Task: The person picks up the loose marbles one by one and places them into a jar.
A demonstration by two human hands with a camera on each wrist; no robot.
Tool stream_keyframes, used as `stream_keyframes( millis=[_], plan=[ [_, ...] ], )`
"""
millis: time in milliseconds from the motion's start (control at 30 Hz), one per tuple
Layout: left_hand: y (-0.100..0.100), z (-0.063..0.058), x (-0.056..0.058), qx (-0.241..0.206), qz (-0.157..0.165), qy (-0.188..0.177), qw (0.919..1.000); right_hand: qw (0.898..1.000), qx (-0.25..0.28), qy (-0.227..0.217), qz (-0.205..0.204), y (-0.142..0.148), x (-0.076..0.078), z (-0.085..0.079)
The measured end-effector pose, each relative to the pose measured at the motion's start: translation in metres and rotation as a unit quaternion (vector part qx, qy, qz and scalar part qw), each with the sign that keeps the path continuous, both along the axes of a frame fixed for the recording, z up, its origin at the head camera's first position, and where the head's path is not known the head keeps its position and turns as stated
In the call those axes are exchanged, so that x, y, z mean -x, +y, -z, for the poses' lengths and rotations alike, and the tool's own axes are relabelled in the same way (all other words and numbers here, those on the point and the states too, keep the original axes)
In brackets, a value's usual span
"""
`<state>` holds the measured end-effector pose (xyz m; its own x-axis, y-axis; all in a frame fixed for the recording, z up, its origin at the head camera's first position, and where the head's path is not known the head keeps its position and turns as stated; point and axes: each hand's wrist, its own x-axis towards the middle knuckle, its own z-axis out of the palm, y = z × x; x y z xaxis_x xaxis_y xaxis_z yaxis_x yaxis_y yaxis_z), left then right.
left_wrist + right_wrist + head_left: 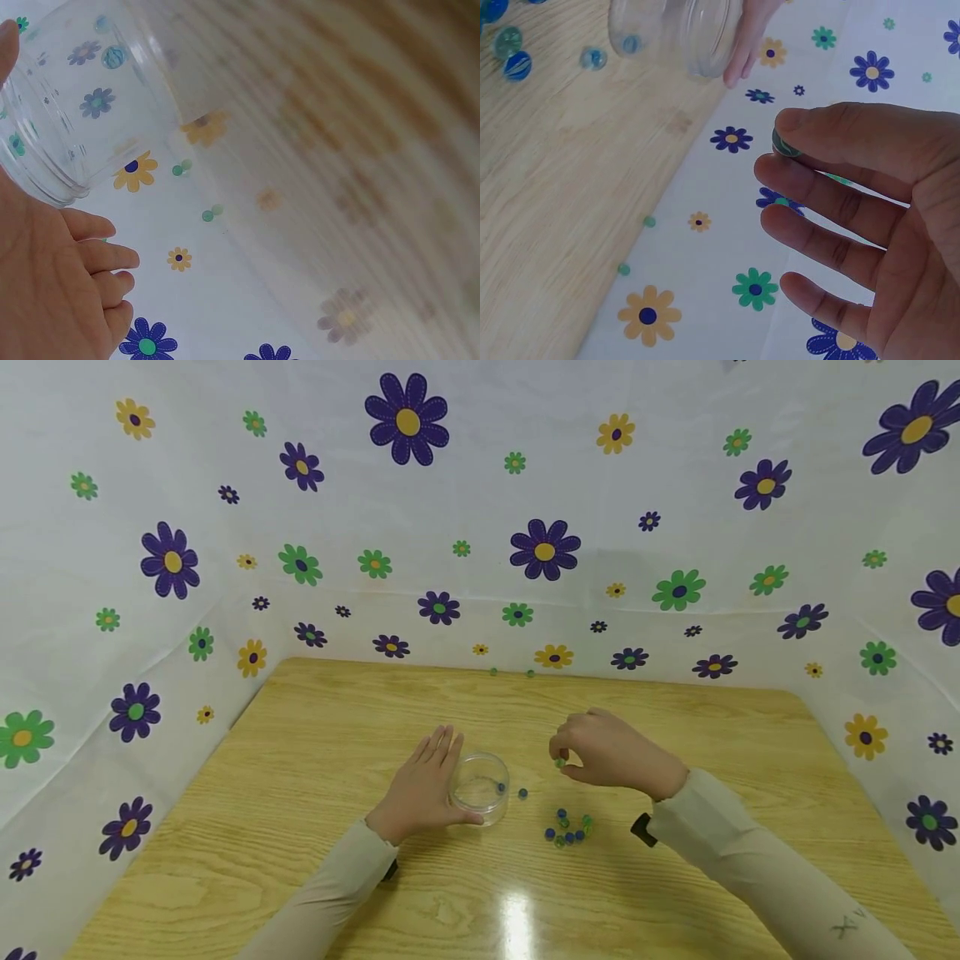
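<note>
A clear round jar stands on the table, with a blue marble showing through its wall. My left hand lies along the jar's left side, fingers straight and thumb at its near side. To the right of the jar, above the table, my right hand pinches a green marble between thumb and index finger. The other fingers of that hand are spread apart in the right wrist view. Just right of the jar lies a single blue marble.
Several blue and green marbles lie grouped nearer me, below the right hand. Two small green marbles, one here, sit at the table's far edge. A flower-printed white cloth walls the wooden table at back and sides.
</note>
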<state>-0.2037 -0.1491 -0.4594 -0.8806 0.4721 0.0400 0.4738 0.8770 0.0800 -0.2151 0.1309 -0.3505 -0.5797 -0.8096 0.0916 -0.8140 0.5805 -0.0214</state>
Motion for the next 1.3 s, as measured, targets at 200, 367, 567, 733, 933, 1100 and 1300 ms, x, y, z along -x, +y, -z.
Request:
stream_keyframes(
  millis=[200, 367, 567, 733, 933, 1100, 1300],
  plan=[
    [-0.001, -0.001, -0.001, -0.007, -0.002, 0.0, 1.0, 1.0, -0.004, 0.004, -0.011, -0.014, 0.002, -0.003],
    [-0.002, -0.003, -0.002, -0.011, -0.003, 0.001, 0.9999, 1.0, -0.008, 0.011, -0.025, -0.027, 0.004, -0.005],
    [-0.002, -0.003, -0.004, -0.013, -0.007, -0.007, 0.9999, 0.999, -0.02, 0.019, -0.033, -0.044, 0.005, -0.002],
    [-0.001, -0.004, -0.004, -0.007, -0.006, -0.005, 0.9999, 0.999, -0.03, 0.018, -0.041, -0.058, 0.006, 0.002],
    [-0.001, -0.004, -0.004, 0.0, -0.004, -0.003, 1.0, 0.998, -0.04, 0.021, -0.052, -0.07, 0.006, 0.008],
    [0.0, -0.003, -0.003, 0.006, -0.002, 0.0, 1.0, 0.997, -0.041, 0.006, -0.058, -0.079, 0.006, 0.013],
    [-0.001, -0.001, -0.002, 0.017, -0.004, 0.003, 0.9998, 0.997, -0.048, 0.001, -0.063, -0.086, 0.008, 0.019]
  ],
)
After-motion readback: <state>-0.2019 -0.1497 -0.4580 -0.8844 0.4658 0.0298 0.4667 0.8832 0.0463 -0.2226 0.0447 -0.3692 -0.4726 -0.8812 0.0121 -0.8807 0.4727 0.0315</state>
